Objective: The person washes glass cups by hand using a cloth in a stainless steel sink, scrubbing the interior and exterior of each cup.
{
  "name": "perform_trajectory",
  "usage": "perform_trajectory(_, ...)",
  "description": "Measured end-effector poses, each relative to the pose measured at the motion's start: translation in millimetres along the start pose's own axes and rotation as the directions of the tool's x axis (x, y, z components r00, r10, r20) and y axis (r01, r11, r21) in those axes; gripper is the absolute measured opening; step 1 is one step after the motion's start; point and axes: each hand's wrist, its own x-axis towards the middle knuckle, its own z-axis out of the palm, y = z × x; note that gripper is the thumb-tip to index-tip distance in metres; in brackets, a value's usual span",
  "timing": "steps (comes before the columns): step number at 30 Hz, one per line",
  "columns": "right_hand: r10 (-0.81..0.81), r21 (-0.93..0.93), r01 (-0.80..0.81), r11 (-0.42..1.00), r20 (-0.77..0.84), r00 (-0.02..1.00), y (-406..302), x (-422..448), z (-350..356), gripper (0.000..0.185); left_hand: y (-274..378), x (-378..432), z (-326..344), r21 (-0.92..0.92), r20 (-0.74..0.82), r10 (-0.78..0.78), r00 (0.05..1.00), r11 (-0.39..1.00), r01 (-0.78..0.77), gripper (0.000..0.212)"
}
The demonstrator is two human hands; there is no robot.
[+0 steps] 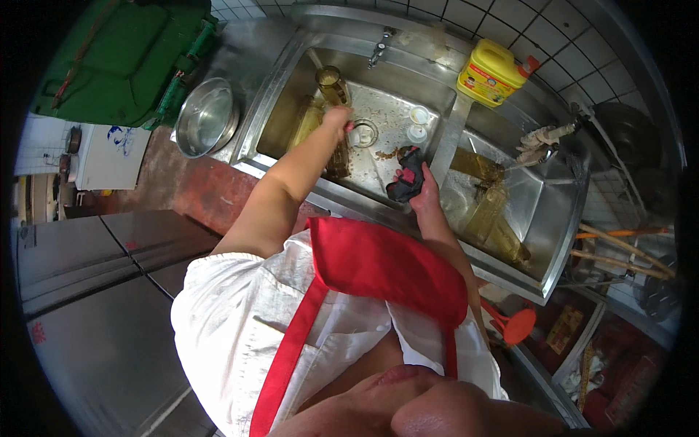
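My left hand [337, 119] reaches into the left basin of a steel double sink [382, 203]. It is beside an amber, see-through container [332, 83], its fingers partly hidden; whether it grips anything is unclear. A small pinkish spot shows at its edge. My right hand [428, 191] holds a crumpled black cloth item [410, 188] with pink patches over the basin's near right side. More amber containers [308, 117] lie at the basin's left. Two small white round lids or cups [419, 114] rest by its right wall. Brown scraps [386, 155] lie near the drain [372, 131].
Several amber containers [485, 216] lie in the right basin. A yellow jug [489, 74] stands on the back ledge, right of the tap [378, 52]. Cloth gloves [543, 142] hang over another fitting. A steel bowl [205, 117] and green bin [125, 60] are at left.
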Motion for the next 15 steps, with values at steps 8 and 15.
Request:
perform_trajectory(8, -0.097, -0.027, 0.099, 0.995, 0.067, 0.993, -4, -25, 10, 0.044, 12, 57, 5, -0.011, -0.102, 0.027, 0.994, 1.0, -0.028, 0.04)
perform_trajectory(15, -0.059, 0.069, 0.059, 0.996, -0.003, 0.998, 9, -28, 28, 0.043, -9, 81, -28, -0.161, 0.297, 0.393, 0.87, 0.919, -0.36, 0.018)
